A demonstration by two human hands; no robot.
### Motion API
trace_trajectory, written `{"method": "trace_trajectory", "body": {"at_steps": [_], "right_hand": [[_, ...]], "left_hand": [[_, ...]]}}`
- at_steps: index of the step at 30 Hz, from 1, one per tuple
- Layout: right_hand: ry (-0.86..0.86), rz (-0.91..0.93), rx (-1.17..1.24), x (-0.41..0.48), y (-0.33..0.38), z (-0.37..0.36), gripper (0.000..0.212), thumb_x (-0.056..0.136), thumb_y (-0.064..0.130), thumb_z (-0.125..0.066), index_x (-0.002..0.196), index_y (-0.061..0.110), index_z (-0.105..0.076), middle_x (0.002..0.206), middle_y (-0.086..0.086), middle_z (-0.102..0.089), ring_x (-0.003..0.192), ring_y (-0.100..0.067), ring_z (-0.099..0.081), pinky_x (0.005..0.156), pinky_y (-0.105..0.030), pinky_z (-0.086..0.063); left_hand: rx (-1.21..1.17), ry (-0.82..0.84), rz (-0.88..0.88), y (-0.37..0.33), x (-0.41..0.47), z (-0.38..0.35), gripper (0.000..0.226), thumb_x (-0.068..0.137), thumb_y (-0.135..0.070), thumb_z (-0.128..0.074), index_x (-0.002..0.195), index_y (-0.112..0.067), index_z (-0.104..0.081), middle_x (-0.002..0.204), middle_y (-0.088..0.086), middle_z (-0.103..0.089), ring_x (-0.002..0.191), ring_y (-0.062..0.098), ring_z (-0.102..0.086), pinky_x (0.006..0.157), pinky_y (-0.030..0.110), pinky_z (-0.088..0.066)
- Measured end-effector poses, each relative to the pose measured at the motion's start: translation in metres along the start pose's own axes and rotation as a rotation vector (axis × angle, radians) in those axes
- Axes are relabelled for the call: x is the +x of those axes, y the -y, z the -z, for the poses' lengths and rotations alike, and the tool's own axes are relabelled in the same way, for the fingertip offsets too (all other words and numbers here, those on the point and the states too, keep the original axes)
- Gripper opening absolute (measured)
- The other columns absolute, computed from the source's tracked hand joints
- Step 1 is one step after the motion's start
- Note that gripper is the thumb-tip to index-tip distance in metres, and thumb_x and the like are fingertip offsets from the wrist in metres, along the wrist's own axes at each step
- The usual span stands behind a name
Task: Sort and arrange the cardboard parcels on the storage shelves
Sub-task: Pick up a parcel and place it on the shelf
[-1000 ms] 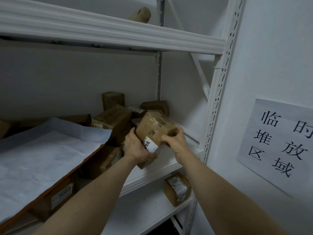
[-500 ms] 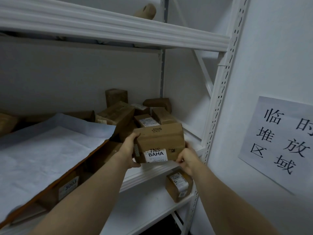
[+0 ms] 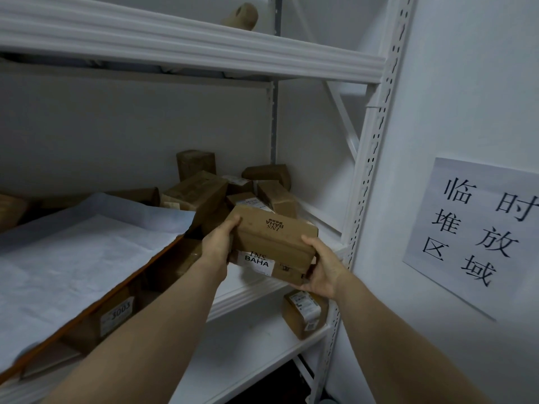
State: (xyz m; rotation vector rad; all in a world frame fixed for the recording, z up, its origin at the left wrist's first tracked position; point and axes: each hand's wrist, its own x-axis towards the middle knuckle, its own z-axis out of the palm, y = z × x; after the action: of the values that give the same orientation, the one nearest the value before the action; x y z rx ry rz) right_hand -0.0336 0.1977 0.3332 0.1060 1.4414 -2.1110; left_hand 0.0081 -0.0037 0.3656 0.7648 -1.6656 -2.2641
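Observation:
A brown cardboard parcel (image 3: 271, 237) with a white "INS BAHA" label is held above the front edge of the middle shelf (image 3: 250, 290). My left hand (image 3: 218, 243) grips its left end, fingers curled over the top edge. My right hand (image 3: 320, 266) grips its right end from below and the side. Behind it, several cardboard parcels (image 3: 201, 191) lie jumbled at the back right of the same shelf.
A large flat box (image 3: 87, 290) covered with white paper (image 3: 73, 252) leans across the left. One labelled parcel (image 3: 304, 312) sits on the lower shelf (image 3: 242, 351). A tan object (image 3: 242, 14) lies on the top shelf (image 3: 189, 51). A perforated upright (image 3: 370, 158) and a paper wall sign (image 3: 478, 228) stand to the right.
The parcel was turned from a tilted pose to level, label facing me, and drawn forward and down from the pile toward the shelf's front edge. Both hands kept their hold.

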Motion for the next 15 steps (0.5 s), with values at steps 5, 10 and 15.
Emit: {"method": "trace_trajectory", "body": {"at_steps": [5,10,15], "right_hand": [[-0.041,-0.004,0.065,-0.001,0.0,0.002,0.066,0.058,0.047,-0.074,0.115,0.021,-0.055,0.113,-0.019,-0.061,0.107,-0.036,-0.057,0.092,-0.049,-0.049],[-0.049,-0.004,0.053,-0.001,-0.001,0.002,0.071,0.057,0.049,-0.075,0.119,0.021,-0.054,0.116,-0.02,-0.061,0.109,-0.037,-0.057,0.093,-0.05,-0.049],[-0.065,-0.005,0.103,0.001,-0.001,-0.001,0.056,0.068,0.057,-0.07,0.114,0.028,-0.057,0.118,-0.02,-0.059,0.109,-0.037,-0.057,0.088,-0.048,-0.05]], "left_hand": [[-0.156,0.112,-0.005,-0.001,-0.007,-0.001,0.053,0.086,-0.06,-0.048,0.116,-0.019,-0.064,0.109,0.007,-0.068,0.108,0.025,-0.059,0.105,0.041,-0.039],[-0.067,0.045,-0.064,-0.001,-0.012,-0.006,0.076,0.058,-0.057,-0.079,0.118,-0.016,-0.058,0.118,0.006,-0.061,0.111,0.026,-0.055,0.102,0.045,-0.042],[-0.038,-0.019,-0.149,-0.005,-0.012,-0.008,0.066,0.067,-0.032,-0.083,0.124,-0.01,-0.058,0.112,0.007,-0.062,0.108,0.027,-0.056,0.101,0.046,-0.045]]}}
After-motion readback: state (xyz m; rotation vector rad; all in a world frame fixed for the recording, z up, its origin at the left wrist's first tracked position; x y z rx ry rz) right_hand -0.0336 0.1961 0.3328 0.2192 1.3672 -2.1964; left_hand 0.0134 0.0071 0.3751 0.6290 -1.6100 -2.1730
